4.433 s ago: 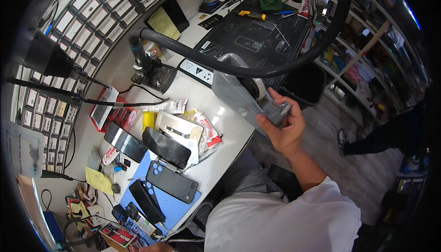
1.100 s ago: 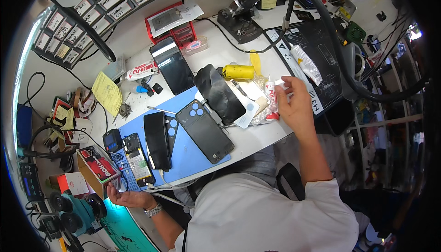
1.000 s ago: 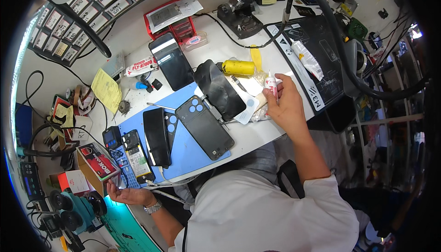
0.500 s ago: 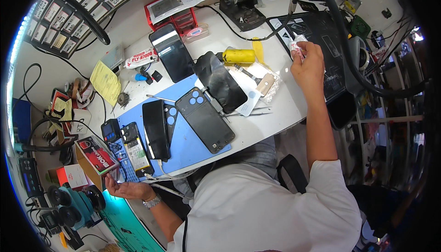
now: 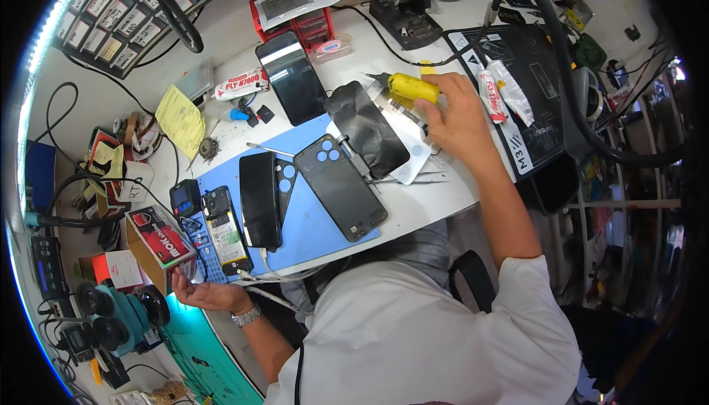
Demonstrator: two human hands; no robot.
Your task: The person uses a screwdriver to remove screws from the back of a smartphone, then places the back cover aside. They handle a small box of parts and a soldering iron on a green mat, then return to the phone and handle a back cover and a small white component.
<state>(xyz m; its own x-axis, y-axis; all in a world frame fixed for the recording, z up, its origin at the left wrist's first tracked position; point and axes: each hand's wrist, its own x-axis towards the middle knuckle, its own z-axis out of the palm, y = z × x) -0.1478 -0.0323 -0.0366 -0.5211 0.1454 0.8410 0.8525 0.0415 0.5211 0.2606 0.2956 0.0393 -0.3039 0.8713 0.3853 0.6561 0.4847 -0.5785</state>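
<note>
My right hand point(image 5: 461, 120) is closed round the right end of a yellow cylindrical tool point(image 5: 410, 87) with a dark pointed tip, at the far side of the bench. Below that hand lie small phone parts on a white card point(image 5: 418, 160), partly hidden by the fingers. Beside its wrist, two white-and-red glue tubes point(image 5: 490, 97) rest on a black mat. At the lower left my left hand point(image 5: 210, 294) is palm up with loosely bent, parted fingers, holding nothing, next to an open cardboard box point(image 5: 164, 251).
A blue mat point(image 5: 310, 236) bears a phone back cover point(image 5: 341, 189), a dark phone screen point(image 5: 258, 199) and an opened phone point(image 5: 226, 236). Another phone point(image 5: 292, 80) stands before red drawers. A microscope point(image 5: 122, 316) is at lower left; a thick black hose point(image 5: 565, 72) arches at right.
My right hand has let go of a glue tube on the black mat and moved left onto the yellow tool, now shifted slightly right. The left hand stays put. The view has shifted a little.
</note>
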